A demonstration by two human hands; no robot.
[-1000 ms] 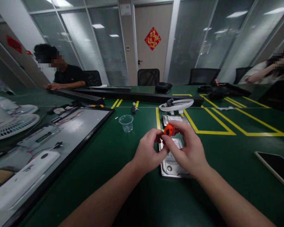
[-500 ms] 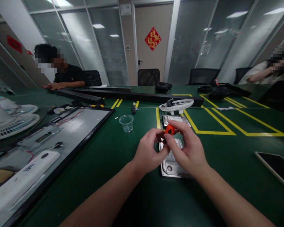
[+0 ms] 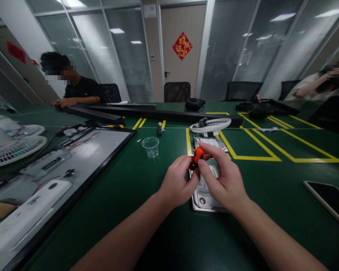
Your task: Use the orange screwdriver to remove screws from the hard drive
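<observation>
Above a silver hard drive (image 3: 205,195), an orange-and-black screwdriver (image 3: 199,154) is seen nearly end-on, its rounded handle pointing up towards me. My right hand (image 3: 223,177) pinches this handle between thumb and fingers. Lower down, my left hand (image 3: 178,182) curls its fingers and thumb round the front of the tool; the shaft and tip are hidden. Both hands cover part of the drive, which lies flat on the green table. Just beyond my fingers lies a second hard drive (image 3: 211,143), partly covered.
A clear plastic cup (image 3: 150,146) stands left of my hands. A dismantled flat panel (image 3: 113,141) with a white power strip (image 3: 31,214) fills the left side. A white fan grille (image 3: 214,125) lies behind the drives, a phone (image 3: 330,201) at right. Two people sit across the table.
The orange handle has turned and shifted slightly left, showing more of its black markings. My right fingers have moved slightly left with it; my left hand stays almost in place.
</observation>
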